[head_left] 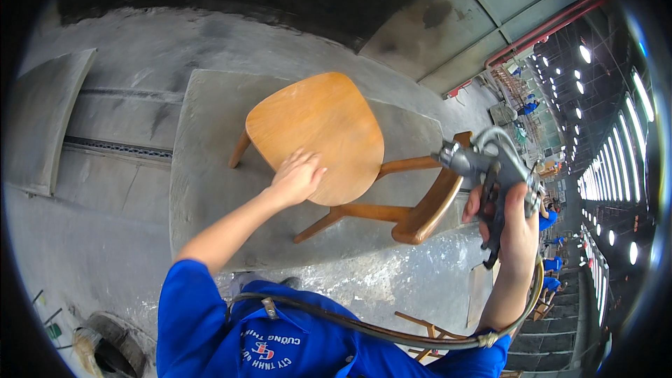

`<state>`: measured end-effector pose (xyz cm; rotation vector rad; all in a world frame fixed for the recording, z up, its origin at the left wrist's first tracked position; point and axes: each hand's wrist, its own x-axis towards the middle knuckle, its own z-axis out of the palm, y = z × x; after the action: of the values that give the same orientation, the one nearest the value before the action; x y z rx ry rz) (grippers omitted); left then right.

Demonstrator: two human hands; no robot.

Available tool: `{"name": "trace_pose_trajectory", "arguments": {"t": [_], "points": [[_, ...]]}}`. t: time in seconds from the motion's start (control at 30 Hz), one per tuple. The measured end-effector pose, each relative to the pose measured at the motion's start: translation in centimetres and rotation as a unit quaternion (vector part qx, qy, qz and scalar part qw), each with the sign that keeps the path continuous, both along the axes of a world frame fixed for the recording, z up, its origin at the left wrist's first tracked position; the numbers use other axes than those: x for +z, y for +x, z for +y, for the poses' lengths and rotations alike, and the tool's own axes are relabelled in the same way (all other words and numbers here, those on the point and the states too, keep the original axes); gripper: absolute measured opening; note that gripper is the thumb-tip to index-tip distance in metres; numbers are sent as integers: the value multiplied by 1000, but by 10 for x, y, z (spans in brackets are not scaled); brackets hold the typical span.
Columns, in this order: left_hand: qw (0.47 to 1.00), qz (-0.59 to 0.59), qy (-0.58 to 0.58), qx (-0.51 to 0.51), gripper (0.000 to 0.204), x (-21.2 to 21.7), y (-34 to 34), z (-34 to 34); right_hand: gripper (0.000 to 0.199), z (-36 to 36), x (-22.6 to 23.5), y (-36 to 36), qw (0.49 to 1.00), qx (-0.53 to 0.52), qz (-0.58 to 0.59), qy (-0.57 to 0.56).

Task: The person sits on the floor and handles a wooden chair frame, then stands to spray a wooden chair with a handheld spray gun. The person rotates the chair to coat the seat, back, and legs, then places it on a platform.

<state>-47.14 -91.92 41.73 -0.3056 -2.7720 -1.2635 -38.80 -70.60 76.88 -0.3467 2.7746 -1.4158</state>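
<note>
A wooden chair (pixel 329 133) with an orange-brown seat stands on a grey board, its curved backrest (pixel 430 203) toward the right. My left hand (pixel 299 176) lies flat on the near left part of the seat, fingers stretched out. Up at the right, my right hand (pixel 514 220) is wrapped round the handle of a metal spray gun (pixel 490 168). The gun is beside the backrest, its nozzle end pointing left over the chair. Its hose (pixel 392 339) runs down past my right forearm and across my front.
The grey board (pixel 210 126) lies under the chair. Another grey panel (pixel 49 126) is at the far left, beside a chain track (pixel 119 147) in the floor. A blackened wall and metal panels (pixel 448 28) rise behind. Several people in blue work at the far right.
</note>
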Motion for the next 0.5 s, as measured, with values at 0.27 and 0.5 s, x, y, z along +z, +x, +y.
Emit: {"name": "trace_pose_trajectory", "arguments": {"t": [0.27, 0.5], "points": [[961, 13, -269, -64, 59, -66, -185, 1, 80, 46, -17, 30, 988, -146, -7, -42], [904, -67, -304, 292, 63, -80, -249, -12, 72, 95, -21, 52, 971, -238, 35, -10]]}}
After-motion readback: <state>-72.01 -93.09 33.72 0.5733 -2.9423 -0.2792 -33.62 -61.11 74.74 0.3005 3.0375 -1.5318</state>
